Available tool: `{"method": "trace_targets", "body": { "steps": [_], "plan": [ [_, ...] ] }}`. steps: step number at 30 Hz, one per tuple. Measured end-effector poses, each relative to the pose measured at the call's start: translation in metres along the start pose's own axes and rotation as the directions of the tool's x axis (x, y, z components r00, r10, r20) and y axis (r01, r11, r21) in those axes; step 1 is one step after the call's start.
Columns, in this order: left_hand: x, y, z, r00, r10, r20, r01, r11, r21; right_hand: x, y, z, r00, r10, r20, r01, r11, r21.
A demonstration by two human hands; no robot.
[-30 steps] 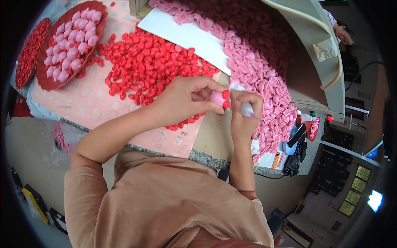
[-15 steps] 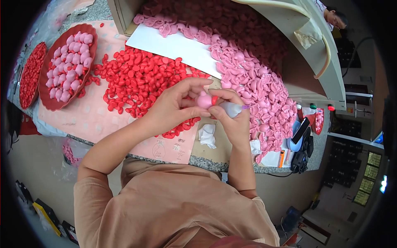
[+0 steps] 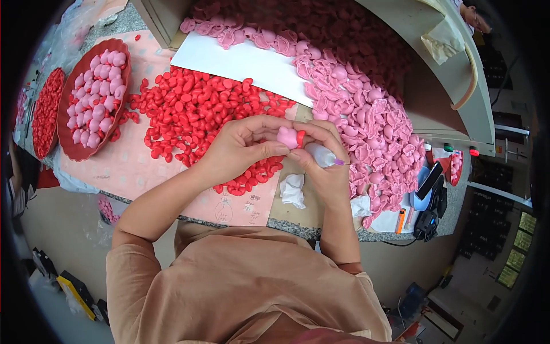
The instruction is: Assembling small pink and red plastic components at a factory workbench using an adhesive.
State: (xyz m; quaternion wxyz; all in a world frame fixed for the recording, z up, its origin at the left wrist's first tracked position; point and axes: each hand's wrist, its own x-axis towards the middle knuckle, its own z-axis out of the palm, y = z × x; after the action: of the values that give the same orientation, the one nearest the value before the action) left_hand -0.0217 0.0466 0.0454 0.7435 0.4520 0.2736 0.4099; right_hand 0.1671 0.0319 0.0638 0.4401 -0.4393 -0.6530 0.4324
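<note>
Over the table's near middle, my left hand pinches a small rounded pink plastic piece between thumb and fingers. A curved red plastic piece sits against its right side, touched by the fingers of my right hand. That hand also keeps a small translucent squeeze bottle with a purple tip, which points to the right. Behind my left hand spreads a heap of red curved pieces. A large pile of pink shell-like pieces lies to the right of my right hand.
A red scalloped tray at left holds joined pink-and-red pieces; another tray of red bits stands beyond it. White board and a grey open-fronted box border the piles. Crumpled tissue and an orange lighter lie near the front edge.
Both hands stay together and sit slightly lower in view. The pink piece has turned a little, with the red piece still against it. The whole view has shifted slightly.
</note>
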Motion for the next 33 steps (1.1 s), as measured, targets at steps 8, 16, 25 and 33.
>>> {"method": "trace_targets", "body": {
  "steps": [8, 16, 25, 33],
  "plan": [
    [0.006, -0.005, 0.020, 0.993, -0.077, -0.088, 0.065, 0.988, -0.138, -0.001, -0.003, -0.011, 0.996, -0.068, -0.056, 0.058, 0.985, -0.160],
    [-0.005, 0.008, 0.029, 0.986, -0.152, -0.073, 0.143, 0.982, -0.123, -0.010, -0.019, 0.000, 0.980, -0.171, -0.105, 0.124, 0.928, -0.351],
    [-0.023, 0.005, 0.016, 0.991, -0.114, 0.077, 0.129, 0.963, -0.238, -0.017, -0.015, 0.010, 0.997, 0.081, -0.006, -0.080, 0.993, 0.090],
    [-0.031, 0.002, 0.015, 0.961, -0.263, 0.084, 0.276, 0.900, -0.338, -0.020, -0.011, 0.026, 0.981, -0.193, -0.001, 0.189, 0.965, -0.180]
  ]
}}
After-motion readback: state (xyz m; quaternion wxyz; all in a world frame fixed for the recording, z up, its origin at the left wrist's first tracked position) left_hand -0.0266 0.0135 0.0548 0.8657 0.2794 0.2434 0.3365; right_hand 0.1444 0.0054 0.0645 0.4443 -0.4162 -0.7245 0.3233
